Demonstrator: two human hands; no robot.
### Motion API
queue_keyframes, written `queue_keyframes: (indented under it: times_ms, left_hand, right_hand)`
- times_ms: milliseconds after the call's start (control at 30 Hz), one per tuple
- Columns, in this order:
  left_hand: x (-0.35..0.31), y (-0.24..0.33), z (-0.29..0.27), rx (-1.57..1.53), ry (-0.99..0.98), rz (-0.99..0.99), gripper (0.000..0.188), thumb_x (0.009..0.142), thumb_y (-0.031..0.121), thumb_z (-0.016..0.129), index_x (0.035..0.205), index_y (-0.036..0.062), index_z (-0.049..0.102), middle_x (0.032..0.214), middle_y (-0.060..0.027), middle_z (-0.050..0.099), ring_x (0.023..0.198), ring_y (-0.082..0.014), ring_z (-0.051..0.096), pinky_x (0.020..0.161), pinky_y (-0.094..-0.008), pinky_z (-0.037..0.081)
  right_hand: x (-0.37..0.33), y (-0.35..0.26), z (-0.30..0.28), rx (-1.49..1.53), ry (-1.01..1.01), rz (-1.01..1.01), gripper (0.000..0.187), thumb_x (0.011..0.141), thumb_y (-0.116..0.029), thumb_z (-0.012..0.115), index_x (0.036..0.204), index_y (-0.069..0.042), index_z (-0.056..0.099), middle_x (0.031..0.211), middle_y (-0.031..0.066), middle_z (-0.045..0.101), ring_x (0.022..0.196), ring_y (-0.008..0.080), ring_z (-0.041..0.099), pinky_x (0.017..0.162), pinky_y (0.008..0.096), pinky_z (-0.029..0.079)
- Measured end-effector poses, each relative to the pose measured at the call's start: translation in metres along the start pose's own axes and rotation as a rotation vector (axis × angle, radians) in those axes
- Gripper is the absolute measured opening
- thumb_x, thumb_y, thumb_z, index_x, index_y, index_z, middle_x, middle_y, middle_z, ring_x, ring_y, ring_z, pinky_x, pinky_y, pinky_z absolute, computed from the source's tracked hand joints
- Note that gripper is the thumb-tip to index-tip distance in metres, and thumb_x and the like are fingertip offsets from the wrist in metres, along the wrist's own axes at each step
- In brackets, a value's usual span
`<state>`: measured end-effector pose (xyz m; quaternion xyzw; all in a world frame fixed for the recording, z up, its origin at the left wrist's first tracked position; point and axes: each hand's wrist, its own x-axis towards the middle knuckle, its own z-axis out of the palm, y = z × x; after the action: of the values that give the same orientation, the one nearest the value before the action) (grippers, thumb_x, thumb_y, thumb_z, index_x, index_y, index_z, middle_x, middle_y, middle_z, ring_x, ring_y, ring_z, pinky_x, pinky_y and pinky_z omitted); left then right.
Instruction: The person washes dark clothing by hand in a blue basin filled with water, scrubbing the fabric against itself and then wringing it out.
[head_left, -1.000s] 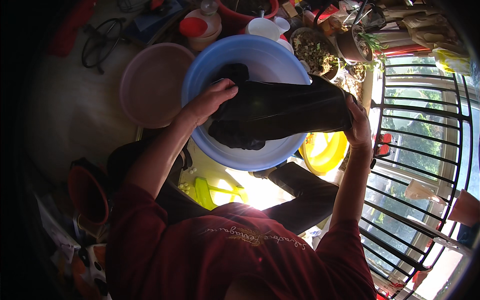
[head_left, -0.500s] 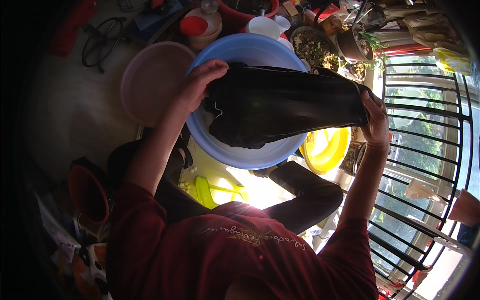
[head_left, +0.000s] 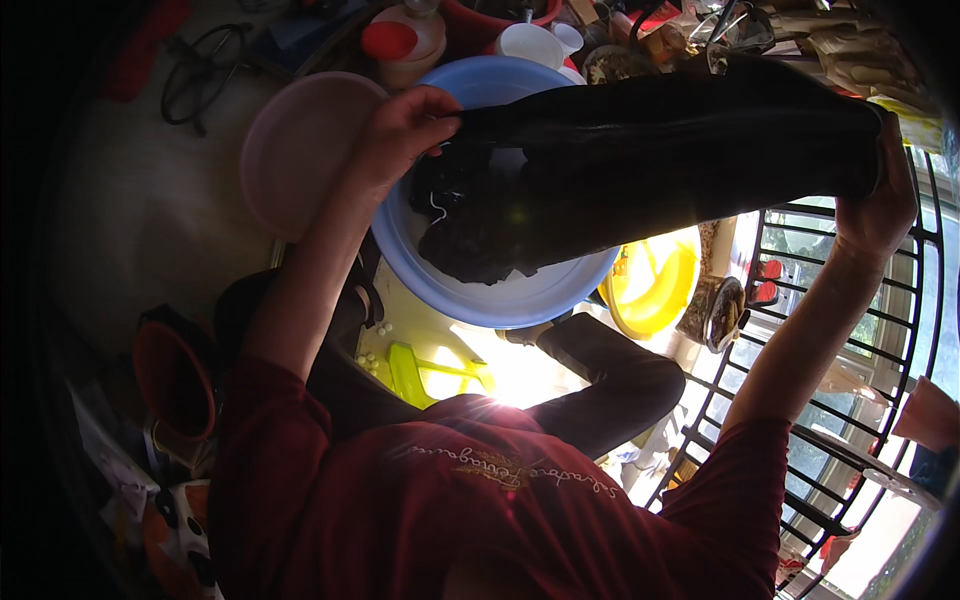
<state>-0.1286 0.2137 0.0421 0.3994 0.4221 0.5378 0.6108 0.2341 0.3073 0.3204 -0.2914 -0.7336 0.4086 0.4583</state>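
Note:
A black garment [head_left: 650, 155], perhaps trousers, is stretched sideways above a blue basin [head_left: 400, 262]. My left hand [head_left: 402, 132] pinches its bunched left end, where a short white cord hangs out. Far to the right, level with the window bars, my right hand [head_left: 880, 200] grips the other end, its fingers partly hidden behind the dark cloth. The lower left part of the garment sags in folds over the basin's opening. What lies inside the basin beneath the cloth is mostly hidden.
A pinkish basin [head_left: 262, 150] stands left of the blue one, and a sunlit yellow basin [head_left: 685, 285] to its right. Between my legs is a bright green plastic piece [head_left: 405, 375]. Black window bars [head_left: 800, 480] line the right side. Pots and white containers [head_left: 528, 45] crowd the far side.
My right hand has moved right and slightly up, drawing the black garment out longer. My left hand has risen a little and still holds its end.

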Motion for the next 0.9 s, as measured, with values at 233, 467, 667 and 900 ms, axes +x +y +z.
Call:
queue_keyframes:
  times_ms: [233,467,667,900]
  left_hand:
    - [0.004,-0.006,0.003,0.086,0.035,0.031,0.016,0.083,0.016,0.064,0.095,0.0058,0.061,0.087,0.0003,0.061,0.074,-0.0061,0.055,0.063,-0.0213,0.045]
    - [0.009,-0.033,-0.001,0.309,-0.030,-0.061,0.012,0.084,0.013,0.062,0.093,0.0048,0.061,0.082,-0.0007,0.061,0.072,-0.0079,0.055,0.065,-0.0227,0.046]
    - [-0.006,-0.070,0.028,0.936,-0.129,0.199,0.045,0.075,0.012,0.068,0.117,0.0053,0.052,0.120,-0.0137,0.051,0.114,-0.0282,0.049,0.095,-0.0363,0.040]
    - [0.018,-0.134,0.083,1.393,-0.426,0.272,0.111,0.048,0.042,0.084,0.140,0.0127,0.029,0.148,-0.0126,0.018,0.139,-0.0314,0.012,0.109,-0.0490,0.018]
  right_hand:
    - [0.032,-0.007,0.004,-0.491,-0.014,-0.432,0.038,0.089,-0.007,0.050,0.123,0.008,0.046,0.116,0.0214,0.057,0.105,0.0309,0.059,0.090,0.0393,0.051]
    - [-0.041,0.059,0.101,-0.381,-0.182,0.307,0.015,0.074,-0.012,0.071,0.082,-0.001,0.064,0.070,0.0025,0.057,0.065,0.0088,0.053,0.060,0.0217,0.041]
    - [-0.169,0.218,0.151,-0.787,-0.206,0.359,0.020,0.063,-0.018,0.069,0.079,-0.006,0.064,0.113,0.0101,0.051,0.108,0.0321,0.045,0.092,0.0442,0.037]
    - [-0.214,0.293,0.201,-0.861,0.171,0.754,0.054,0.074,-0.004,0.052,0.126,-0.012,0.043,0.137,0.0140,0.036,0.119,0.0380,0.040,0.096,0.0476,0.037]
